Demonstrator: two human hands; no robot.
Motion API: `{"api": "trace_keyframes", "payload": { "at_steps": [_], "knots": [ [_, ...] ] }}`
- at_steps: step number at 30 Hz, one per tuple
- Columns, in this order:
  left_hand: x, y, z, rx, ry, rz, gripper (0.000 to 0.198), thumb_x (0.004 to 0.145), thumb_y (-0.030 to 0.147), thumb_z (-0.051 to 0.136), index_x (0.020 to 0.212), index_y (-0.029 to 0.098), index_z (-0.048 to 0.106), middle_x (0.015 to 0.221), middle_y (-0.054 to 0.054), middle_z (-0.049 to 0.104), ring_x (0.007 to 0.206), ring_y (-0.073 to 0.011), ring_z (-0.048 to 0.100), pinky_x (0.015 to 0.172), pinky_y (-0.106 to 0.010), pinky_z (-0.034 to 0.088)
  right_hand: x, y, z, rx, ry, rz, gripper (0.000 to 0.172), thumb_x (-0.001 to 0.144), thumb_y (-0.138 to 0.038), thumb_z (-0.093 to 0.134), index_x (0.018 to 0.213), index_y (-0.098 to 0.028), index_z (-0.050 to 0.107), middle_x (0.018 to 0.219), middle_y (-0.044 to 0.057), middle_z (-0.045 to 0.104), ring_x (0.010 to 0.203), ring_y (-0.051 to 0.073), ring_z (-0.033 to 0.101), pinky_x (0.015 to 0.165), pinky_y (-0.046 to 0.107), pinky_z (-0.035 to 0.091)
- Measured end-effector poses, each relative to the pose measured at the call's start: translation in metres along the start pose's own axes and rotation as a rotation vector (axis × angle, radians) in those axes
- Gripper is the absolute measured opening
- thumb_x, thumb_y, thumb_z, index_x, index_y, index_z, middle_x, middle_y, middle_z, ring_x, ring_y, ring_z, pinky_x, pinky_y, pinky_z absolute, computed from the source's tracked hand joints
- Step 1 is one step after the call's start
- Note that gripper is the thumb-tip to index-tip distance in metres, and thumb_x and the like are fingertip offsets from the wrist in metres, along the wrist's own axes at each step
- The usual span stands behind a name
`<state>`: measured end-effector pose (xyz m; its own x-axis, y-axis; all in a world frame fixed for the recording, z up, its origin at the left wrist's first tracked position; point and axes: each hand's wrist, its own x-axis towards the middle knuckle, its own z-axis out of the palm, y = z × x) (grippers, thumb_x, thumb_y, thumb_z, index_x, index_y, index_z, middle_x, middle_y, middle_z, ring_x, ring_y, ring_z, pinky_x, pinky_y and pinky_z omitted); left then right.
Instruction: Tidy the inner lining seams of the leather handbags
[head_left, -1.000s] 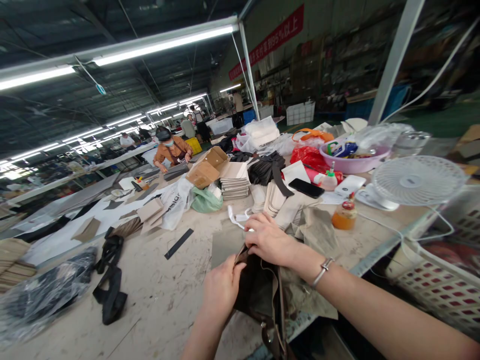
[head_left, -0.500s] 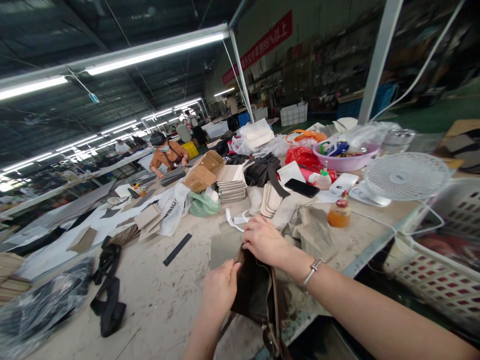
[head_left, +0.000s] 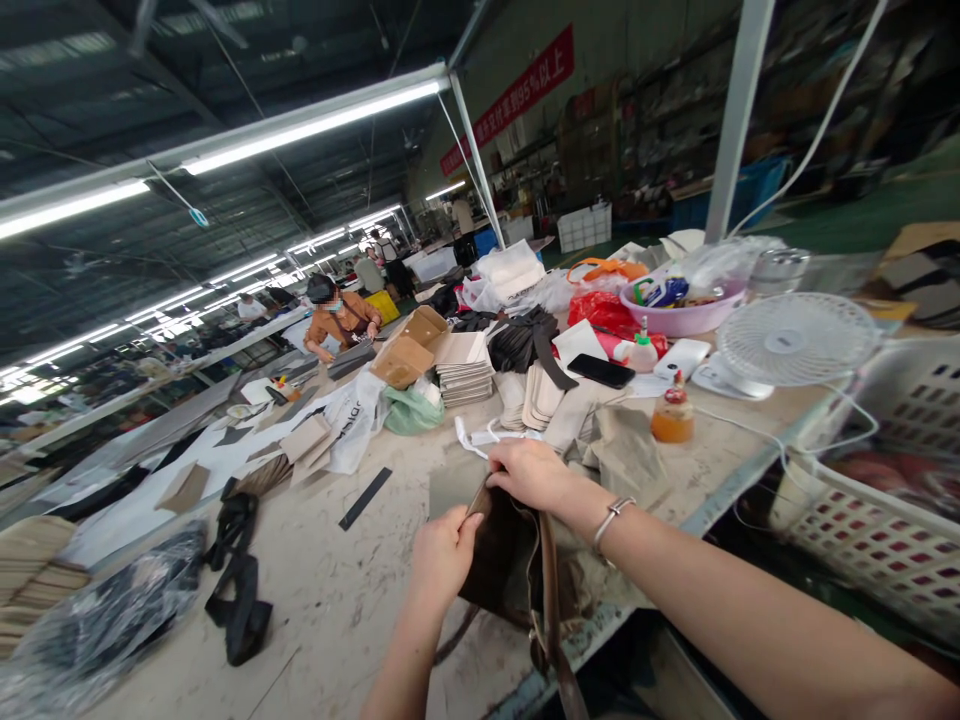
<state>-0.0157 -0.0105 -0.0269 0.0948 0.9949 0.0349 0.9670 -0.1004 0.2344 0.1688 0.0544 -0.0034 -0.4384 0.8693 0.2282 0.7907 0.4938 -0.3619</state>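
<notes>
A dark brown bag (head_left: 499, 570) stands at the table's near edge, its mouth facing me and its strap hanging down toward the front. My left hand (head_left: 444, 545) is closed on the left part of the bag's rim, thumb on top. Farther along the same rim, my right hand (head_left: 529, 470) grips the edge with bent fingers; a metal bracelet circles that wrist. The fingertips of both hands are partly hidden by the bag. Just beyond lie a white strap loop (head_left: 472, 440) and crumpled grey-beige fabric (head_left: 622, 450).
Right of the bag stand a bottle of orange liquid (head_left: 673, 415), a white fan (head_left: 795, 340) and a black phone (head_left: 600, 371). Black webbing (head_left: 238, 605) and a dark strip (head_left: 365, 498) lie left. A white basket (head_left: 870, 530) stands beside the table. A co-worker (head_left: 341, 320) works farther back.
The view has shifted slightly, so the table's things sit a little differently in the picture. Both hands keep their hold on the bag's rim, and the bag's strap side has swung slightly.
</notes>
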Motion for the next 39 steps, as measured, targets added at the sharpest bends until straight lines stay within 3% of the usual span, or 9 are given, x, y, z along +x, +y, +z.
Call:
{"api": "trace_keyframes", "payload": {
  "at_steps": [5,9,12,15,18,21,27,32,39],
  "knots": [
    [0.000,0.003,-0.003,-0.045,-0.041,0.020,0.038,0.094,0.035,0.033,0.072,0.018,0.059,0.060,0.000,0.060,0.056,-0.0137,0.052,0.056,-0.024,0.030,0.000,-0.001,-0.003,0.008,-0.001,0.015,0.030,0.080,-0.037,0.061,0.108,-0.026,0.062,0.095,0.002,0.068,0.086,0.019,0.061,0.068,0.026,0.040],
    [-0.003,-0.003,-0.020,-0.160,-0.180,0.095,0.023,0.084,0.036,0.052,0.089,0.017,0.064,0.073,0.000,0.068,0.068,-0.0157,0.059,0.061,-0.023,0.040,0.000,-0.003,-0.005,0.017,-0.036,0.006,0.019,0.082,-0.037,0.057,0.091,-0.026,0.070,0.093,0.002,0.069,0.086,0.019,0.062,0.070,0.026,0.041],
    [0.003,-0.010,-0.035,-0.360,-0.331,0.153,0.047,0.072,0.035,0.067,0.115,0.018,0.060,0.097,-0.003,0.071,0.087,-0.0203,0.063,0.074,-0.027,0.047,0.001,-0.004,-0.005,0.040,-0.049,-0.001,0.018,0.081,-0.036,0.058,0.087,-0.026,0.071,0.091,0.003,0.070,0.086,0.019,0.062,0.071,0.026,0.042],
    [0.021,-0.008,-0.037,-0.388,-0.225,0.128,0.057,0.076,0.035,0.063,0.128,0.014,0.052,0.109,-0.009,0.069,0.098,-0.0228,0.063,0.085,-0.032,0.047,0.002,-0.006,-0.003,0.077,-0.047,0.007,0.018,0.081,-0.035,0.058,0.087,-0.024,0.072,0.092,0.004,0.070,0.088,0.020,0.062,0.073,0.027,0.043],
    [0.040,0.002,-0.028,-0.328,-0.150,0.152,0.035,0.081,0.027,0.056,0.113,0.015,0.064,0.098,-0.007,0.072,0.090,-0.0207,0.065,0.083,-0.031,0.047,0.003,-0.004,-0.002,0.131,-0.036,0.024,0.020,0.080,-0.034,0.059,0.091,-0.023,0.071,0.093,0.005,0.069,0.089,0.021,0.062,0.075,0.028,0.044],
    [0.050,0.009,-0.017,-0.296,-0.116,0.164,0.024,0.083,0.018,0.050,0.094,0.017,0.071,0.089,-0.004,0.073,0.085,-0.0186,0.065,0.079,-0.029,0.046,0.000,0.002,-0.002,0.216,-0.031,0.027,0.038,0.079,-0.036,0.060,0.114,-0.024,0.063,0.093,0.004,0.070,0.087,0.020,0.063,0.075,0.028,0.045],
    [0.046,0.007,-0.011,-0.299,-0.058,0.168,0.029,0.085,0.019,0.047,0.106,0.018,0.067,0.094,-0.006,0.073,0.087,-0.0188,0.065,0.079,-0.028,0.047,-0.021,0.011,-0.003,0.372,-0.029,0.031,0.092,0.070,-0.046,0.069,0.145,-0.016,0.027,0.115,0.013,0.062,0.096,0.023,0.062,0.083,0.032,0.047],
    [0.048,0.011,-0.018,-0.310,-0.090,0.231,0.032,0.085,0.023,0.051,0.114,0.024,0.064,0.107,-0.001,0.071,0.094,-0.0154,0.064,0.083,-0.023,0.045,-0.047,0.005,0.004,0.544,0.081,0.057,0.084,0.075,-0.040,0.066,0.145,-0.017,0.026,0.132,0.016,0.050,0.115,0.027,0.052,0.097,0.041,0.041],
    [0.057,0.016,-0.013,-0.162,-0.061,0.182,0.022,0.086,0.024,0.049,0.084,0.019,0.070,0.076,-0.002,0.071,0.069,-0.0144,0.061,0.065,-0.023,0.040,-0.098,-0.014,0.003,0.611,0.203,0.133,0.079,0.077,-0.037,0.064,0.144,-0.016,0.027,0.140,0.016,0.039,0.130,0.027,0.037,0.108,0.045,0.031]
  ]
}}
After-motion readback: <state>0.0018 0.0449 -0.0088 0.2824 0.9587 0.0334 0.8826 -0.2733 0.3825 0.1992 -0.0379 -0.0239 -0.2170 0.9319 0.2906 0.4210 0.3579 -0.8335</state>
